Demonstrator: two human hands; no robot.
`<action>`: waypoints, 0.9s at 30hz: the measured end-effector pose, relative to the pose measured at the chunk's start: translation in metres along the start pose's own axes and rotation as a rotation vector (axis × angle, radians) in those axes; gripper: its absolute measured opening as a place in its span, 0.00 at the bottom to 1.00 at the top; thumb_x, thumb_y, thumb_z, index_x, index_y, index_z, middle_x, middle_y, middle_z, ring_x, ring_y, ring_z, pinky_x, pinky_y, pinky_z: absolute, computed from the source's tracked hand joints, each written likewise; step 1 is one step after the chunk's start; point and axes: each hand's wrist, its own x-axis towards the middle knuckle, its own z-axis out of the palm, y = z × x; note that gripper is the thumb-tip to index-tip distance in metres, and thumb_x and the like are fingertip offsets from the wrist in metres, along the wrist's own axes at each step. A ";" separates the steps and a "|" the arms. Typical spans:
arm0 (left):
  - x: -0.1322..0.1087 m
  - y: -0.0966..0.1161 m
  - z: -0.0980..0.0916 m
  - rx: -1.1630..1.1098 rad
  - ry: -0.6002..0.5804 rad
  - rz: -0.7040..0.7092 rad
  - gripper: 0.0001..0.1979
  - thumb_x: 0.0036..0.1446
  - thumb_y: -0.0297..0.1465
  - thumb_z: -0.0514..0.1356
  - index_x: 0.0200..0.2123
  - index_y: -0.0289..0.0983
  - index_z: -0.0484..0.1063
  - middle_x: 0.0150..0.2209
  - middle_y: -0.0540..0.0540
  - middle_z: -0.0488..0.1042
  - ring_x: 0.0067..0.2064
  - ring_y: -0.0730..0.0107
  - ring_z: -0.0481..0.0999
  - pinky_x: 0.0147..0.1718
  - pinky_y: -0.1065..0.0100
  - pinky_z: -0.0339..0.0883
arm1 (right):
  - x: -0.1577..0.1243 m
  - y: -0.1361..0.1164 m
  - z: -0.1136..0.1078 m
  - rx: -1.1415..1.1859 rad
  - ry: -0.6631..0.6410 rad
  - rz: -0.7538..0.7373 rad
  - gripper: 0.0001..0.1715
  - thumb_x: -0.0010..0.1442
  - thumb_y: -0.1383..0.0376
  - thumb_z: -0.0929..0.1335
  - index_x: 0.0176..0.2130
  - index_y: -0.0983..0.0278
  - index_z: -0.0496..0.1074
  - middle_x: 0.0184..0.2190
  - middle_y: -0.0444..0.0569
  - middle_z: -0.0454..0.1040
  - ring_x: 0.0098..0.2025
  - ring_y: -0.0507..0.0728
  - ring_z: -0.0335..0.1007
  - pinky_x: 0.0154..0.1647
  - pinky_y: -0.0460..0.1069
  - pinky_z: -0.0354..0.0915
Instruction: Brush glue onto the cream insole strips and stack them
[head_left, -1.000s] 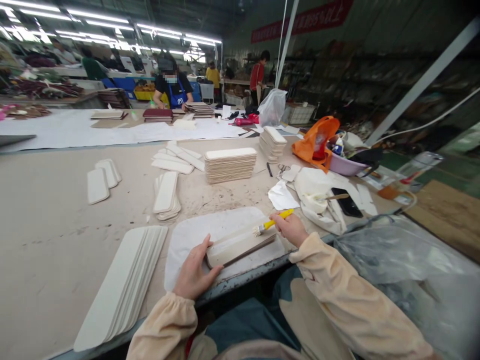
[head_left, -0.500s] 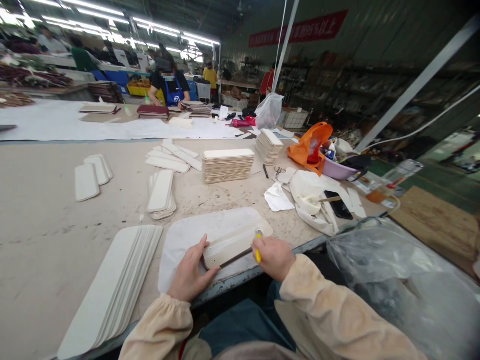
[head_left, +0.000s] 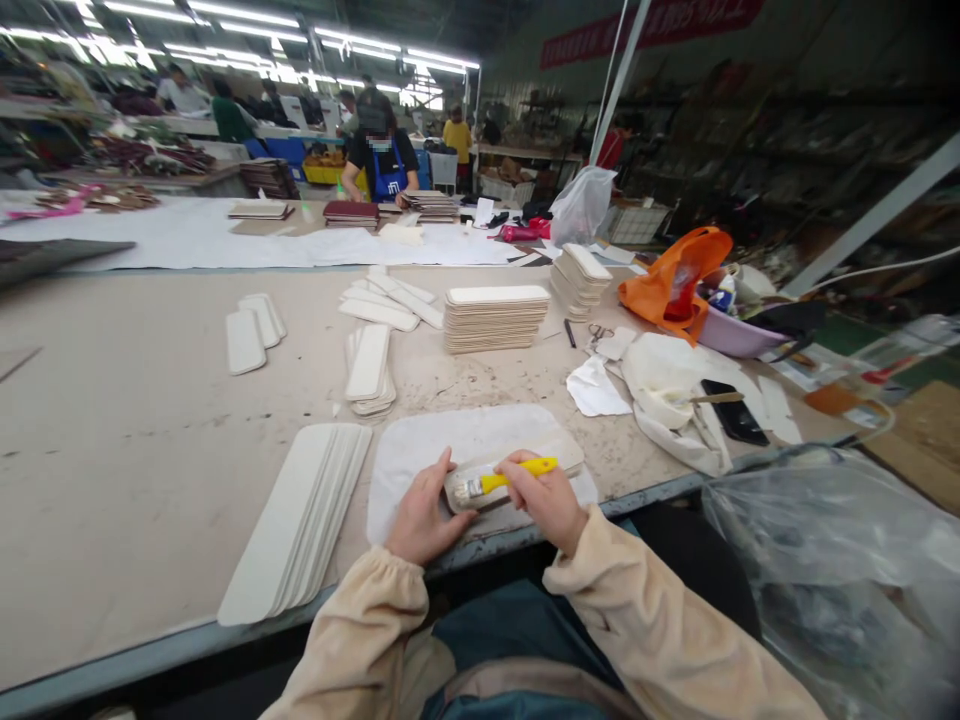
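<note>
My right hand is closed around the yellow handle of a flat paintbrush. Its pale bristles point left and touch the left end of a rounded cream strip. My left hand grips that same end, thumb along the near edge and fingers at the far side. The strip lies on a white rounded sheet close to the table's front edge; my right hand hides its middle. Left of my hands, long cream strips lie fanned in an overlapping row.
Beyond the sheet stand a neat stack of strips, a smaller pile and another stack. To the right lie crumpled white cloth, a phone, scissors and a lilac basin. A co-worker works across the table.
My right hand has brought the brush from the strip's right part to its left end, turning the handle to point right. My left hand stays at the left end. The camera view has shifted.
</note>
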 end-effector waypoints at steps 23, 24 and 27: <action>0.000 0.000 -0.001 0.012 -0.016 0.009 0.46 0.51 0.40 0.63 0.67 0.39 0.42 0.55 0.40 0.67 0.58 0.56 0.66 0.58 0.55 0.59 | 0.010 0.013 -0.058 -0.148 0.085 0.008 0.15 0.59 0.55 0.64 0.27 0.62 0.67 0.13 0.37 0.61 0.20 0.50 0.59 0.27 0.46 0.57; 0.001 0.000 -0.001 0.012 -0.019 0.006 0.46 0.51 0.39 0.63 0.67 0.39 0.42 0.55 0.40 0.67 0.58 0.56 0.66 0.58 0.55 0.59 | 0.008 0.010 -0.057 -0.124 0.081 0.001 0.15 0.59 0.55 0.64 0.27 0.63 0.67 0.13 0.37 0.61 0.19 0.50 0.58 0.27 0.46 0.57; 0.001 0.001 -0.001 0.016 -0.030 0.000 0.48 0.50 0.39 0.64 0.67 0.38 0.40 0.55 0.39 0.66 0.57 0.56 0.65 0.57 0.55 0.60 | 0.003 0.004 -0.034 -0.015 -0.007 -0.025 0.15 0.60 0.55 0.63 0.29 0.62 0.67 0.14 0.37 0.61 0.19 0.50 0.58 0.27 0.46 0.57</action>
